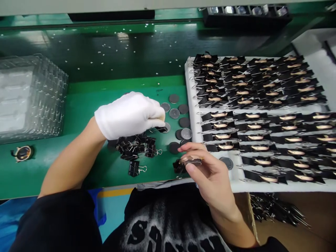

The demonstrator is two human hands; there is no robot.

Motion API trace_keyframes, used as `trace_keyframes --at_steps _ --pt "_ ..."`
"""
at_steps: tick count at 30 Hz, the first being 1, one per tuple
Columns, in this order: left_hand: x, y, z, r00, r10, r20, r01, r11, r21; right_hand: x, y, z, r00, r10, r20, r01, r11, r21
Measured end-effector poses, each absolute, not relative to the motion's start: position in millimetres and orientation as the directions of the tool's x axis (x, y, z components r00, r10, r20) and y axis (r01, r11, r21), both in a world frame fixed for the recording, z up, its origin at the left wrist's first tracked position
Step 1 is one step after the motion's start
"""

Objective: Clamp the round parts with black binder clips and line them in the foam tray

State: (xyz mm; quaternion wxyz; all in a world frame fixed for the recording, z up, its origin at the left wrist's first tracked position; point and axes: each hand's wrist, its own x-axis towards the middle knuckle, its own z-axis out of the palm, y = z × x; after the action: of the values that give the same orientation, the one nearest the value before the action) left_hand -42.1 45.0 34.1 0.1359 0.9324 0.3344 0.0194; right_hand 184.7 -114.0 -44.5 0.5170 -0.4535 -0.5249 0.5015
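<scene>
My left hand (131,113), in a white glove, is closed above the green table with thumb and fingers pinched together. A black binder clip (161,129) pokes out from under its thumb, partly hidden. Below the glove lies a pile of black binder clips (131,147), with one loose clip (134,168) nearer me. My bare right hand (210,168) grips a rose-gold watch case (193,160) edge-on between thumb and fingers. Another black binder clip (179,166) sits at the left end of that case; whether it is clamped on is unclear.
Grey and black discs (174,113) lie scattered between my hands. To the right, a white foam tray (190,105) holds rows of clipped watch cases. Stacked clear plastic trays (49,98) stand left, near a single watch case (23,153). A cardboard box (275,231) sits below right.
</scene>
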Motion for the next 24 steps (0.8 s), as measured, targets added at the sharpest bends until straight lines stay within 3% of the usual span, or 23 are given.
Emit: trace_keyframes --at_steps 3,7,10,13,16,20,24 --pt "-40.6 39.1 38.4 0.777 0.63 -0.008 0.605 -0.742 0.289 179.1 -111.7 -38.7 -0.07 0.994 0.082 -0.011 0.081 -0.997" --pt "-31.8 22.8 42.8 0.851 0.523 -0.033 0.482 -0.755 0.444 172.9 -108.3 -37.4 -0.068 0.989 0.128 0.015 0.13 -0.991" --pt "-26.2 14.4 44.0 0.855 0.518 -0.006 0.447 -0.731 0.516 171.4 -108.1 -40.2 -0.054 0.988 0.143 0.01 0.144 -0.99" --pt "-23.3 13.4 43.3 0.807 0.589 0.051 0.441 -0.658 0.61 173.0 -109.0 -43.5 0.03 0.989 0.143 -0.108 0.146 -0.983" --pt "-18.9 13.1 40.4 0.754 0.656 -0.019 0.512 -0.57 0.642 174.1 -107.6 -42.6 0.114 0.987 0.115 -0.274 0.142 -0.951" --pt "-6.5 4.9 31.5 0.722 0.674 -0.155 0.604 -0.505 0.617 168.8 -102.1 -36.1 0.167 0.985 -0.053 -0.498 0.038 -0.866" --pt "4.9 -4.8 23.4 0.666 0.74 -0.094 0.586 -0.441 0.68 162.1 -99.7 -35.1 0.145 0.973 -0.182 -0.583 -0.064 -0.81"
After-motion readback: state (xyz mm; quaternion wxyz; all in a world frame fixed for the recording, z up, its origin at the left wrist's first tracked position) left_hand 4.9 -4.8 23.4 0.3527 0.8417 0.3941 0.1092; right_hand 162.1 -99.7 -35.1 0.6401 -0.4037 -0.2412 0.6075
